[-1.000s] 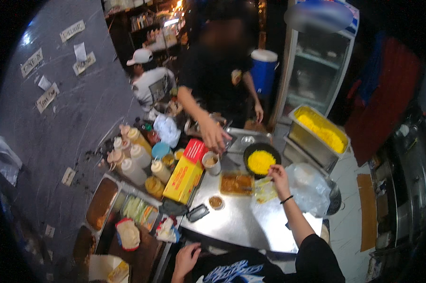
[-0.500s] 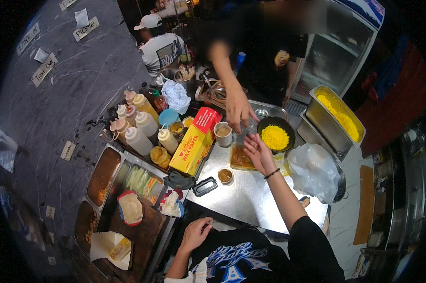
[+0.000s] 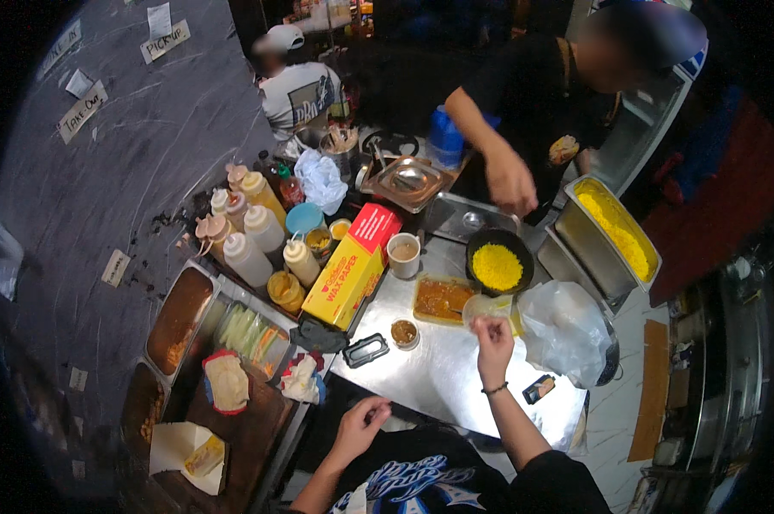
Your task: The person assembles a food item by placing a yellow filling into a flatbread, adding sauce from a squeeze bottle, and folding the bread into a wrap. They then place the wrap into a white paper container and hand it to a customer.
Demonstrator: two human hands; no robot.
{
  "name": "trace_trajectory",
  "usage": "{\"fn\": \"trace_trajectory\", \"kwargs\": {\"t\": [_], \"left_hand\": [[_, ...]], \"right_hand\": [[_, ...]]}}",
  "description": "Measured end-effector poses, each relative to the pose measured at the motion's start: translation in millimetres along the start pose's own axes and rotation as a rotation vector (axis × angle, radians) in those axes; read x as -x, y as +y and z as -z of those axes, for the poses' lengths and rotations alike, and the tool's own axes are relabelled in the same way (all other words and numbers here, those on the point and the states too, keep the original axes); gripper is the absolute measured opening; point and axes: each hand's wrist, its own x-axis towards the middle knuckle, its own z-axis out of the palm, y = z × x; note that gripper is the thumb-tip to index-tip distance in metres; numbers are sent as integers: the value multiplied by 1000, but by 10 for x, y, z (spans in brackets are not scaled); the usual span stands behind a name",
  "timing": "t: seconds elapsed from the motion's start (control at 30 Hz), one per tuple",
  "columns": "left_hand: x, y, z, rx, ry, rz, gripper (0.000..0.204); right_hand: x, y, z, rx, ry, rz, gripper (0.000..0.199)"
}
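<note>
My right hand (image 3: 493, 347) pinches the edge of a clear round plastic container (image 3: 483, 307) above the steel table. Whether it is a cup or a lid, I cannot tell. Just beyond it lies a rectangular tub of brown sauce (image 3: 443, 300). A black bowl of yellow rice (image 3: 497, 266) stands farther back. My left hand (image 3: 361, 426) hovers by the table's near edge in front of my shirt, fingers loosely bent and apart, with nothing visible in them. Nearest to it on the table are a small cup of brown sauce (image 3: 405, 334) and a black rectangular lid (image 3: 366, 350).
A co-worker's hand (image 3: 512, 184) is over the far side. A yellow wax paper box (image 3: 344, 287), a white mug (image 3: 403, 254) and squeeze bottles (image 3: 248, 259) stand left. On the right are a white plastic bag (image 3: 567, 330) and a deep steel pan of yellow rice (image 3: 617, 227).
My right hand has drawn back toward me with the clear container, which was between it and the co-worker's hand. The co-worker's hand has pulled away to the right. My left hand's fingers have bent slightly.
</note>
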Motion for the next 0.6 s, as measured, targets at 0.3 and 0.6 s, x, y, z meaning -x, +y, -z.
{"fn": "trace_trajectory", "kwargs": {"t": [0.3,0.6], "left_hand": [[-461,302,-539,755,-176,71,58],[-761,-10,-392,-138,25,-141,69]], "right_hand": [[1117,-364,-172,424,-489,273,23],[1178,-258,58,508,-670,143,33]]}}
